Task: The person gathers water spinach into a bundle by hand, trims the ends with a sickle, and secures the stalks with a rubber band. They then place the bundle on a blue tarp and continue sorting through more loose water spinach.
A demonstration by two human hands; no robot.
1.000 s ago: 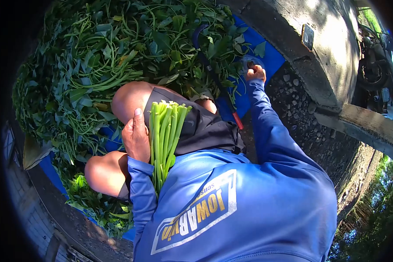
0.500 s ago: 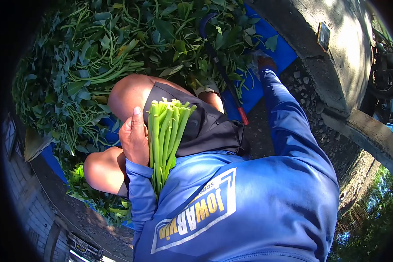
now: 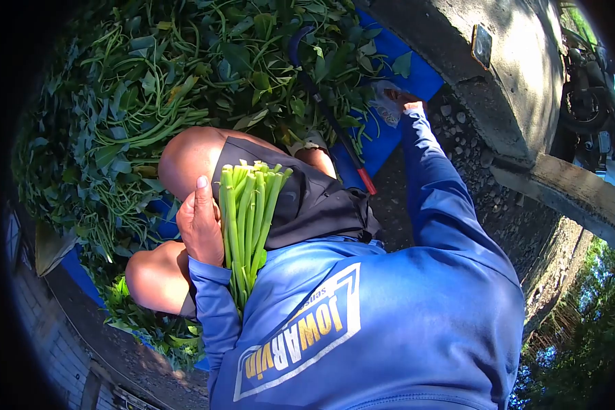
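Observation:
My left hand (image 3: pixel 202 222), thumb pointing up, is closed around a bundle of green stems (image 3: pixel 249 219). The cut ends face away from me and the lower part rests against my shirt and forearm. Out to the right, my right hand (image 3: pixel 406 100) is closed on a crumpled clear plastic bag (image 3: pixel 387 108), just above the edge of a blue tarp (image 3: pixel 389 140). A large heap of leafy green stalks (image 3: pixel 157 89) lies in front of my bare knees. Between the heap and my right arm lies a sickle-like tool (image 3: pixel 331 119) with a curved end and red tip.
A phone-like flat object (image 3: pixel 482 46) lies on a concrete ledge (image 3: pixel 519 89) at the upper right. Gravel (image 3: pixel 458 147) covers the ground beside my right arm. Behind the ledge stands a motorcycle (image 3: pixel 588 102). A block wall (image 3: pixel 41 328) runs along the lower left.
My right hand has come into clearer view with the plastic bag, which shows more fully now. The view has shifted slightly; my left hand keeps its hold on the stems.

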